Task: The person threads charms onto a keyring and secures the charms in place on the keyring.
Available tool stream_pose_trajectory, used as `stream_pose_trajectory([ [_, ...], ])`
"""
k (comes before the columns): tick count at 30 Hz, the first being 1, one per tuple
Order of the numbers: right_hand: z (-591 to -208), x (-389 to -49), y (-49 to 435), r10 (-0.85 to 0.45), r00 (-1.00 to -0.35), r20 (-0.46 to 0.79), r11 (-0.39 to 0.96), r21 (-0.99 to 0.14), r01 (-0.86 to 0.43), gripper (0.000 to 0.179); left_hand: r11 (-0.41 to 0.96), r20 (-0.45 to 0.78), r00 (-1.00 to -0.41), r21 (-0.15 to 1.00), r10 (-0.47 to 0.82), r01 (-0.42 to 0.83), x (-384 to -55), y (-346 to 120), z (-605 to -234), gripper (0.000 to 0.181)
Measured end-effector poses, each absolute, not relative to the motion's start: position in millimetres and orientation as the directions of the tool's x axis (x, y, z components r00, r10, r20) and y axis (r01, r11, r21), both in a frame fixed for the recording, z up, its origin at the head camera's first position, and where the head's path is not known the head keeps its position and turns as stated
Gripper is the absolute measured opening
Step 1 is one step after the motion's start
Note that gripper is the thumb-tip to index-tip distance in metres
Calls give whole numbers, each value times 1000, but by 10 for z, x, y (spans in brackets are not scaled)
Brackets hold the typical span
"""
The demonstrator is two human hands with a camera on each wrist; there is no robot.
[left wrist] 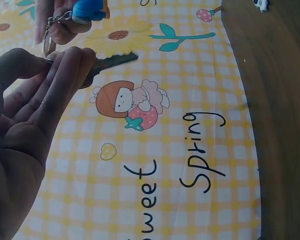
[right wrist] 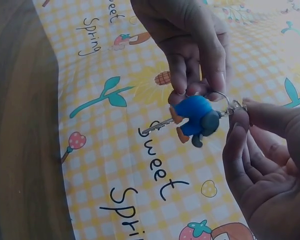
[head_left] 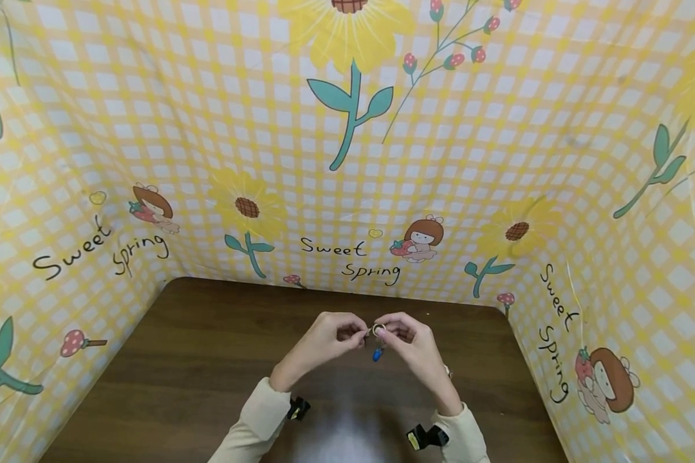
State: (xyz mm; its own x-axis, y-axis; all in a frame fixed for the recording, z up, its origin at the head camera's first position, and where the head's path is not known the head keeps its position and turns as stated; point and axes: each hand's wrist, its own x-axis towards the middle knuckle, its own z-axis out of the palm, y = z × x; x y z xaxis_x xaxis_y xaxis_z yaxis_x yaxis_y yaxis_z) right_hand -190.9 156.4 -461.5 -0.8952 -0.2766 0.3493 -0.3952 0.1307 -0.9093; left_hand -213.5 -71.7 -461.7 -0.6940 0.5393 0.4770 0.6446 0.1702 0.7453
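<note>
Both hands are raised above the dark tabletop, close together. My left hand (head_left: 329, 337) pinches a metal key (left wrist: 115, 62) between thumb and fingers; its toothed blade sticks out past the fingertips. My right hand (head_left: 415, 342) pinches a metal split ring (right wrist: 223, 94) and the chain joint beside it. From the ring a small blue figure charm (right wrist: 194, 111) hangs on a short chain (left wrist: 54, 21), with dark upper parts and orange feet. The fingers of both hands hide the key's head and part of the ring.
Below the hands lies a dark brown wooden table (head_left: 208, 360). A yellow checked cloth (head_left: 347, 206) printed with flowers and figures stands as walls behind and on both sides. A small black device (head_left: 427, 437) is worn at the right wrist, another (head_left: 298, 409) at the left.
</note>
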Motion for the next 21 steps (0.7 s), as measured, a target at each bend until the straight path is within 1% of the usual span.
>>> stream_pose_trajectory([
  [6,-4600,-1910,1553,-237,-913,333,180,-908,-378,18,246,572,-592,568,568,785,-2116,-691,-4600,8],
  [11,-4592,-1914,1532,-200,-911,361,207,-893,-400,15,295,601,-574,503,557,813,-2094,-675,-4601,10],
  [14,-4585,-1915,1510,-166,-913,372,201,-894,-401,14,316,618,-556,461,556,829,-2083,-675,-4595,11],
  [21,-4562,-1920,1476,-109,-938,329,141,-929,-342,11,324,663,-472,344,581,881,-2064,-664,-4542,12],
])
